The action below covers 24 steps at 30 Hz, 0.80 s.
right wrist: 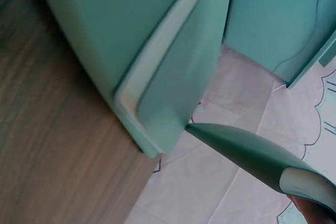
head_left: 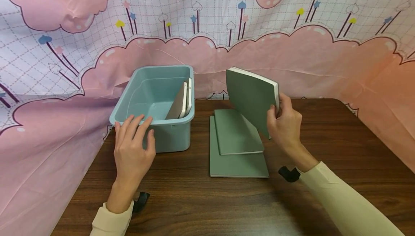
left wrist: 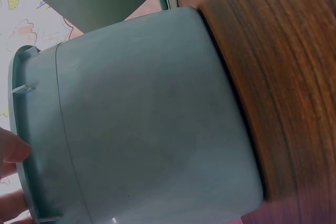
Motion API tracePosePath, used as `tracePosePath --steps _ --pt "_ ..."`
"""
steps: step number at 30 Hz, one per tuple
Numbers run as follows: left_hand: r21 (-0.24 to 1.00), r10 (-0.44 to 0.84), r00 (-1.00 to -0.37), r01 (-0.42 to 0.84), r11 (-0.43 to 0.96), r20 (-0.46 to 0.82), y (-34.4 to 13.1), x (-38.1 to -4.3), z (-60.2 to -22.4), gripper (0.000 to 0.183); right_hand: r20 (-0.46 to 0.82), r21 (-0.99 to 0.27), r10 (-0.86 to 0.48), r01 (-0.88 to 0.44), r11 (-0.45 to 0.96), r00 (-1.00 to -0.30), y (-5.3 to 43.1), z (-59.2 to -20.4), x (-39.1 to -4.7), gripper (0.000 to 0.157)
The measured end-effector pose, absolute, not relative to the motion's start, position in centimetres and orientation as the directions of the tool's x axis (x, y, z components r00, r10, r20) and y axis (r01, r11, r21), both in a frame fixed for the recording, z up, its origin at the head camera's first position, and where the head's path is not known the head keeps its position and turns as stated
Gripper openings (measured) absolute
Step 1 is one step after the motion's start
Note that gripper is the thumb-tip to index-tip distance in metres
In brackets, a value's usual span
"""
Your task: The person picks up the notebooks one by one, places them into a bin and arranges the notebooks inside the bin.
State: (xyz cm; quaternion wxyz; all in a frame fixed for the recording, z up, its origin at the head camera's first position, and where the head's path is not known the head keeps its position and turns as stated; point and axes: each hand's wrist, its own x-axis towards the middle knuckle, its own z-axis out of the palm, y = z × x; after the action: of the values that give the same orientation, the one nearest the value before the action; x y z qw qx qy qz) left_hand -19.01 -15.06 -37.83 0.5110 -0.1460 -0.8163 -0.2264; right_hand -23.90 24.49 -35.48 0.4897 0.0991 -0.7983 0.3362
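Observation:
My right hand (head_left: 286, 125) pinches a thick green notebook (head_left: 251, 97) by its right edge, thumb on the near cover. The notebook is tilted upright above two more green notebooks that lie overlapped on the table, the upper one (head_left: 238, 135) covering part of the lower one (head_left: 238, 165). In the right wrist view the held notebook (right wrist: 247, 153) hangs clear of the stack. My left hand (head_left: 133, 149) is at the near rim of a light blue plastic bin (head_left: 168, 135), its fingers extended over the edge. Two notebooks (head_left: 182, 101) lean against the bin's right inner wall.
The bin stands at the left on a dark wooden table (head_left: 181, 200). A pink and white patterned cloth (head_left: 207, 59) hangs behind the table and along its sides. Black wrist straps (head_left: 289, 174) sit by both cuffs.

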Motion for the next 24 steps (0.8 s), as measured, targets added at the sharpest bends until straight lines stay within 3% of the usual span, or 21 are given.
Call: tracePosePath --steps 24 --pt "0.213 0.014 -0.431 0.475 0.854 0.902 -15.2 -18.9 -37.8 0.033 0.887 -0.37 0.123 -0.529 0.763 -0.444 22.8 -32.2 -24.4 0.033"
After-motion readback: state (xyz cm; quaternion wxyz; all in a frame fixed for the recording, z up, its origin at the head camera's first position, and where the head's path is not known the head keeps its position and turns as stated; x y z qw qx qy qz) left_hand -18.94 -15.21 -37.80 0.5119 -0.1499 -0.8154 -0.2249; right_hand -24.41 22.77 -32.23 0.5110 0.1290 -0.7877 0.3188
